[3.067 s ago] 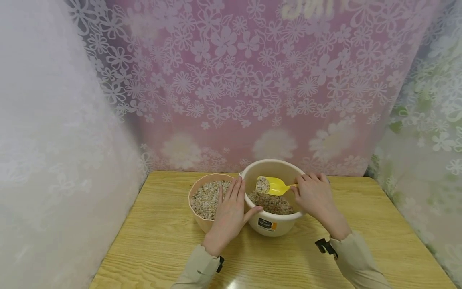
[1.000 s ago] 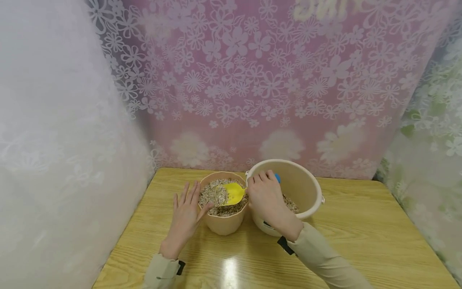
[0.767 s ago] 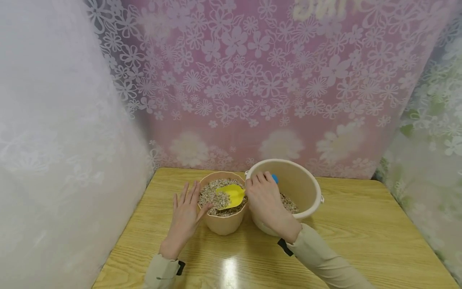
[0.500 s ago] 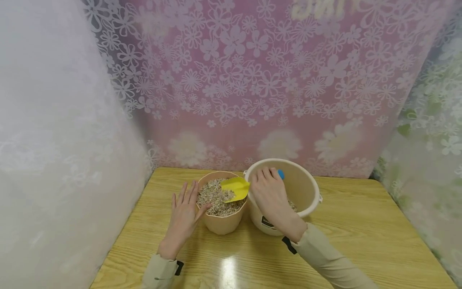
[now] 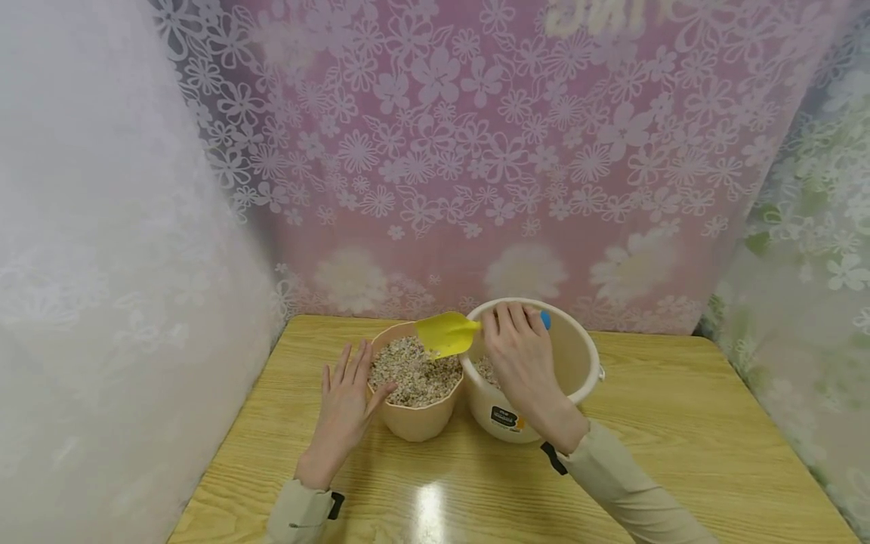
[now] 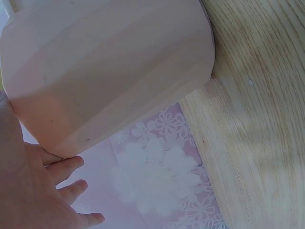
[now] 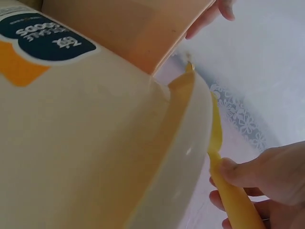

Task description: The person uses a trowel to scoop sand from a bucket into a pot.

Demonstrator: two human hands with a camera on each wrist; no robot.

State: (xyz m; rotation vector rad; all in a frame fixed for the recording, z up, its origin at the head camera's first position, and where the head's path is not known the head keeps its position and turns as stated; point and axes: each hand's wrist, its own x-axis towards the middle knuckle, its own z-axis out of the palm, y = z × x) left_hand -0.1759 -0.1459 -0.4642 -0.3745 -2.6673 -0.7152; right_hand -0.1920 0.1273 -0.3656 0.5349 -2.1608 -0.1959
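Note:
In the head view my right hand (image 5: 519,355) grips the handle of a yellow scoop (image 5: 445,335) with a blue end. The scoop's blade is tilted over the right rim of a peach pot (image 5: 416,423), with a few grains at its lower edge. Pale, mixed gravel (image 5: 411,374) nearly fills this pot. My left hand (image 5: 345,412) rests against the pot's left side, fingers straight and spread. The left wrist view shows those fingers (image 6: 66,169) at the pot's wall. A cream bucket (image 5: 587,355) with gravel inside stands under my right hand, beside the pot.
The wooden table (image 5: 680,431) holds both containers near its back edge. Behind it hangs a pink flowered curtain (image 5: 435,189), and pale curtains close off both sides. The bucket carries a dark label (image 5: 506,418) on its front.
Three seconds ago the scoop held gravel above the bucket. It then moved left over the pot and tipped its gravel out; now it has risen and shifted right. My left hand moved to the pot's left side.

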